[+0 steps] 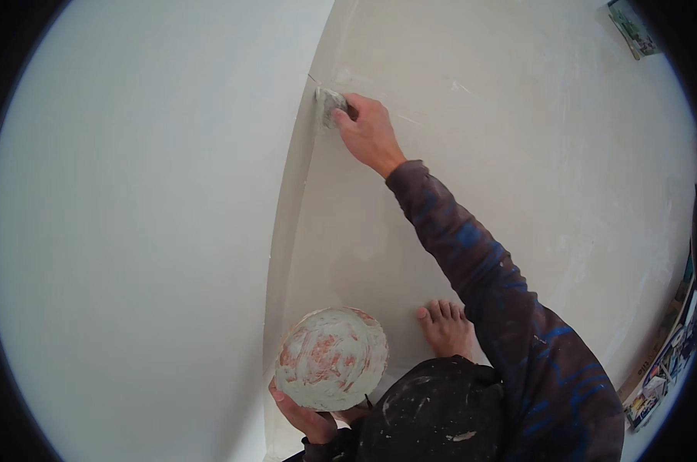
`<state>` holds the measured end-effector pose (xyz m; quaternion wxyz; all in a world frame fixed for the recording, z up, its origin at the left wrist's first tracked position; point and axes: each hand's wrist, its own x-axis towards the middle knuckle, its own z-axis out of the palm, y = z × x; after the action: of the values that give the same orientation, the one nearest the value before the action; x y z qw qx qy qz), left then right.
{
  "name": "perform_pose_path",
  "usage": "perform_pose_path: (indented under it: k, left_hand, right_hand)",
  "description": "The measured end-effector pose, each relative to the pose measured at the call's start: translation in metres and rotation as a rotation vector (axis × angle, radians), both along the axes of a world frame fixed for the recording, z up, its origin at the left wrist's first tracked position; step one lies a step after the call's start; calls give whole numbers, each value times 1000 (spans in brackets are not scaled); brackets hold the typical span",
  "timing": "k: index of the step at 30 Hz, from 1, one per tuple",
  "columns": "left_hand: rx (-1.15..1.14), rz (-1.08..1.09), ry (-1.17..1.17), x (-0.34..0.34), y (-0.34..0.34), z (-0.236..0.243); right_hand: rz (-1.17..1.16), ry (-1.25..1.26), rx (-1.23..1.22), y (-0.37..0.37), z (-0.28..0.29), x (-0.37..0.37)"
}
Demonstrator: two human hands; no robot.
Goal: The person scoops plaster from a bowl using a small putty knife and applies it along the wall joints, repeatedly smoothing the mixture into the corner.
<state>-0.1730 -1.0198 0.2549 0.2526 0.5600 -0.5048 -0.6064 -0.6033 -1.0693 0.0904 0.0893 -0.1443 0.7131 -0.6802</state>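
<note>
My right hand [371,135] grips a small, putty-smeared scraper [328,104] against the narrow strip [290,231] where the white wall meets the pale beige surface. My fingers are closed round the tool, whose shape is partly hidden by putty and fingers. Low in the view, my left hand [302,412] holds a round container [331,356] from its left underside. Its top face is coated in pale putty with reddish patches showing through. The fingers under the container are mostly hidden.
The white wall [133,215] fills the left side. My bare foot [446,329] rests on the beige floor [564,169], beside my paint-spotted dark trousers [425,408]. A pile of mixed items [662,362] lines the right rim, and a flat printed piece [631,27] lies at upper right.
</note>
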Motion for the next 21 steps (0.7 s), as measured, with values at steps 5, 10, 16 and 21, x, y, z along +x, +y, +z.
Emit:
perform_pose_path:
  k: [5, 10, 16, 21]
  left_hand:
    - [-12, -3, -14, 8, -3, -5]
    - [17, 17, -12, 11, -2, -5]
    - [37, -2, 20, -4, -2, 4]
    - [-56, -20, -60, -7, 2, 3]
  right_hand:
    - [-56, -170, 361, 2, 6, -17]
    - [-110, 12, 555, -31, 13, -33]
    - [90, 176, 490, -18, 10, -11]
    - [172, -39, 500, -11, 0, -13]
